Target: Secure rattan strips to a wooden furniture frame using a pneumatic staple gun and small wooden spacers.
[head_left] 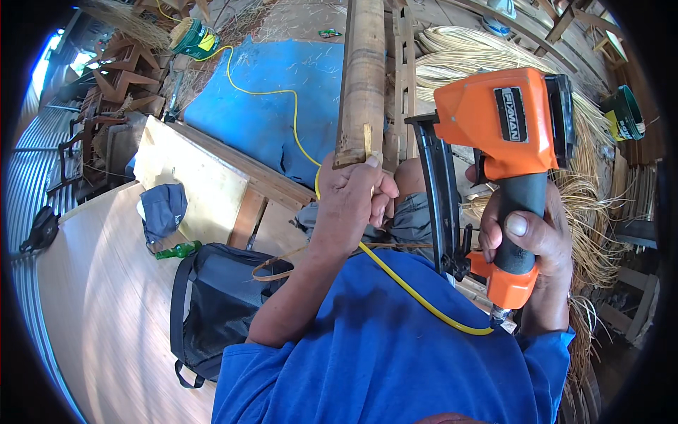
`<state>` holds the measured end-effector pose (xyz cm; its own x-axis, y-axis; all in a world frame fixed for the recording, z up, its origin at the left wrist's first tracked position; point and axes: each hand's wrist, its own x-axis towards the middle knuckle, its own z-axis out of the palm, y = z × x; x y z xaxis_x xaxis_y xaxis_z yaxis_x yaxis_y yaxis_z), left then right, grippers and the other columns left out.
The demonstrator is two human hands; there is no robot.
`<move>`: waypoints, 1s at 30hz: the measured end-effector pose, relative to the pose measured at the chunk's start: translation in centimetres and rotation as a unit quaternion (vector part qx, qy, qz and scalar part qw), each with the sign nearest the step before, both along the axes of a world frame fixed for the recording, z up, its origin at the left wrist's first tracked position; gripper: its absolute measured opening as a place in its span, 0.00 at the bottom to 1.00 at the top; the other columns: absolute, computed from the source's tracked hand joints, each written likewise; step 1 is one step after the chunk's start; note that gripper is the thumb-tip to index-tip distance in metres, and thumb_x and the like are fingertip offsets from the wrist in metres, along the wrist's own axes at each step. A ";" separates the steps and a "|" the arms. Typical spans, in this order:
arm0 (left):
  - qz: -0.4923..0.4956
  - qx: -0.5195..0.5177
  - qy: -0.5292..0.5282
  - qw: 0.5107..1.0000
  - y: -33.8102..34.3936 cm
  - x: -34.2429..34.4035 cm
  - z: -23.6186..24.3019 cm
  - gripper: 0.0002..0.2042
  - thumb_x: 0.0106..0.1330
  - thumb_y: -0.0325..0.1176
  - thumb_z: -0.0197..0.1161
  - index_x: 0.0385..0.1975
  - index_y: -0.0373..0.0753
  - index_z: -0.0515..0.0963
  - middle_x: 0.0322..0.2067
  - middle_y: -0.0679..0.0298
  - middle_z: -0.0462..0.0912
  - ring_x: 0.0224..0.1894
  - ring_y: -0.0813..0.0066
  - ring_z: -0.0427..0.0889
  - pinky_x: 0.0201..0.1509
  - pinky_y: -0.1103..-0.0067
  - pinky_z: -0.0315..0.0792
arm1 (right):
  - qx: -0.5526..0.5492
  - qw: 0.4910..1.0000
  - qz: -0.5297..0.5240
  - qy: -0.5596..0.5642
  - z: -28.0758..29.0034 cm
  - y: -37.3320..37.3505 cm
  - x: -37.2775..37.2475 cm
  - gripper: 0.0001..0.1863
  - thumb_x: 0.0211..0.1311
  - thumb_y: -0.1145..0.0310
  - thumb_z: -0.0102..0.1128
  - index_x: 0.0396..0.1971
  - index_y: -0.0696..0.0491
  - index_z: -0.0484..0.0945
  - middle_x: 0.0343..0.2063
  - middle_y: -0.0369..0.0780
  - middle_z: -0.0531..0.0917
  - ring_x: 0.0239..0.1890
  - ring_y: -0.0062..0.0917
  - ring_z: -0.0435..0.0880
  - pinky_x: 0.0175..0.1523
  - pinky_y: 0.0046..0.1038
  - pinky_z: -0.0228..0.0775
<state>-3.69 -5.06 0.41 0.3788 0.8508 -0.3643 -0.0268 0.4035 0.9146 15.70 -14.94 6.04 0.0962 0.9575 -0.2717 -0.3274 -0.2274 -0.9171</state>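
My left hand grips the lower end of a long brown wooden piece that points away from me, its thumb pressing by a thin pale strip lying on that piece. My right hand is closed round the black handle of an orange-and-black nail gun, held upright at the right. The gun's long black magazine runs down beside the handle, its top end near the wooden piece but apart from my left hand. A yellow air hose hangs from the gun's base and loops behind my left arm.
A blue sheet, pale plywood, a black backpack, a dark cap, a green bottle and a green bucket lie left. Long straw bundles, another bucket and a slatted timber piece are right.
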 end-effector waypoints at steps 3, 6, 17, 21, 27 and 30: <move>-0.019 0.002 0.012 1.000 0.1 -0.3 -0.1 0.19 0.65 0.38 0.47 0.15 0.33 0.72 0.08 0.69 0.64 0.11 0.83 0.63 0.16 0.84 0.61 | 0.001 1.000 -0.003 0.003 -0.4 0.4 -0.3 0.36 0.38 0.58 0.64 0.44 0.70 0.66 0.13 0.39 0.75 0.14 0.21 0.74 0.21 0.21 0.68; -0.039 0.010 0.029 0.999 0.1 -0.5 -0.1 0.19 0.66 0.41 0.47 0.18 0.32 0.73 0.10 0.69 0.63 0.13 0.83 0.63 0.18 0.84 0.60 | 0.004 1.000 -0.007 0.006 -0.8 0.6 -0.6 0.41 0.37 0.57 0.64 0.46 0.74 0.62 0.11 0.39 0.74 0.11 0.22 0.73 0.18 0.21 0.68; -0.032 0.011 0.020 0.999 0.4 -0.2 -0.3 0.17 0.64 0.33 0.47 0.13 0.33 0.71 0.07 0.68 0.65 0.08 0.83 0.62 0.14 0.85 0.61 | -0.014 0.998 0.054 0.008 0.0 1.0 -1.2 0.21 0.41 0.62 0.64 0.31 0.64 0.74 0.16 0.38 0.77 0.18 0.19 0.75 0.25 0.22 0.68; -0.029 -0.011 0.011 0.999 0.4 -0.5 -0.6 0.18 0.65 0.34 0.46 0.14 0.33 0.71 0.08 0.68 0.65 0.09 0.83 0.63 0.13 0.85 0.60 | -0.022 0.998 0.055 0.012 0.1 1.0 -1.7 0.19 0.41 0.62 0.64 0.27 0.64 0.75 0.16 0.38 0.77 0.16 0.20 0.75 0.23 0.22 0.69; -0.040 -0.005 0.006 0.999 0.5 -0.7 -0.8 0.18 0.65 0.35 0.46 0.14 0.32 0.71 0.08 0.69 0.65 0.09 0.84 0.62 0.13 0.84 0.59 | -0.031 0.999 0.032 0.001 0.1 1.2 -2.7 0.30 0.38 0.59 0.66 0.35 0.69 0.69 0.12 0.39 0.75 0.12 0.22 0.74 0.19 0.22 0.69; -0.038 -0.012 0.011 0.999 0.6 -0.8 -0.8 0.18 0.65 0.35 0.47 0.14 0.32 0.70 0.08 0.69 0.65 0.09 0.84 0.62 0.12 0.84 0.59 | -0.028 0.999 0.017 -0.001 -0.3 1.4 -3.0 0.42 0.37 0.57 0.66 0.46 0.74 0.62 0.10 0.39 0.74 0.10 0.22 0.73 0.18 0.21 0.68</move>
